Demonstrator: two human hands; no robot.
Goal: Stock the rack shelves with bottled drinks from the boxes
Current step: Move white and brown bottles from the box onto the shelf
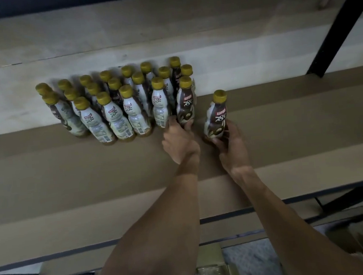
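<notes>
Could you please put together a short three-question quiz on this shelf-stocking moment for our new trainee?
1. True or false: the right hand holds a lone bottle apart from the cluster on the shelf.
2. What colour are the bottle caps? A red, B gold, C blue.
3. Fill in: the left hand grips the front bottle at the cluster's ___ end.
Key: 1 true; 2 B; 3 right.
</notes>
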